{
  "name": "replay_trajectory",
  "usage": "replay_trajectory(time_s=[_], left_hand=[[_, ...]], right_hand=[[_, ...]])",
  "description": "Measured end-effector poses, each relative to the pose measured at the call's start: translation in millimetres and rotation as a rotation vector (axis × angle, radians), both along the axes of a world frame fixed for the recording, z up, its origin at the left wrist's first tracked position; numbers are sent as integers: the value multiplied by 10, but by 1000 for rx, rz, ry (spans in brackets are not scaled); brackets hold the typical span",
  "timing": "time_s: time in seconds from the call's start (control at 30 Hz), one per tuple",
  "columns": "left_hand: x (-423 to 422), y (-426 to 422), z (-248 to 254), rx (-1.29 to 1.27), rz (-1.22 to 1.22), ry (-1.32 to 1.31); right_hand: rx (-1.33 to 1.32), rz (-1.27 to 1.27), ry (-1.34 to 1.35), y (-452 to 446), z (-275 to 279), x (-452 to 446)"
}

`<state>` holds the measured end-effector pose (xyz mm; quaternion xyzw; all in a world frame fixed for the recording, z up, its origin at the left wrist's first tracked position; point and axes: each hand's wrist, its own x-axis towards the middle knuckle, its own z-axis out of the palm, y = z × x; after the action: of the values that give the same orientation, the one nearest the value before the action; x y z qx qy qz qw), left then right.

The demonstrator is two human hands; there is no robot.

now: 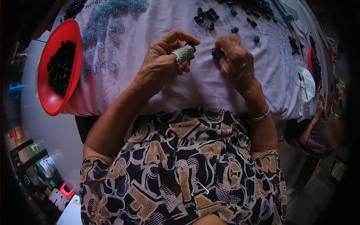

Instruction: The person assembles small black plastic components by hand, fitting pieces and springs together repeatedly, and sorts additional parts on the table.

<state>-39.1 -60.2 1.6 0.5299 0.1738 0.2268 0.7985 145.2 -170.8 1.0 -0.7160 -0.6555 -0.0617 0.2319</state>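
Observation:
Over the pale, patterned cloth (150, 98), my left hand (160, 60) is closed around a small black piece (191, 45). A light green wrapping (183, 54) covers one of its fingers. To its right, my right hand (237, 56) is bent, with its thumb and fingers at another black piece (217, 53), which it grips just above the cloth. The two hands are apart. Several loose black pieces (210, 26) lie beyond them on the cloth.
A red bowl (77, 62) full of black pieces stands at the left. More black pieces lie at the top right, near a light box (287, 10). At the right are a second red bowl (309, 62), a white cloth (307, 88) and another person's arm (318, 112).

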Motion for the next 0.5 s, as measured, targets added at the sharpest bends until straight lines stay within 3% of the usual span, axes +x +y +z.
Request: replay_trajectory(time_s=[0.1, 0.37, 0.5], left_hand=[[-1, -16, 29, 31, -3, 66], [3, -40, 93, 85, -60, 120], [1, -11, 49, 94, 45, 107]], right_hand=[[45, 27, -2, 5, -7, 17], [53, -7, 289, -13, 4, 280], [49, 44, 212, -28, 39, 180]])
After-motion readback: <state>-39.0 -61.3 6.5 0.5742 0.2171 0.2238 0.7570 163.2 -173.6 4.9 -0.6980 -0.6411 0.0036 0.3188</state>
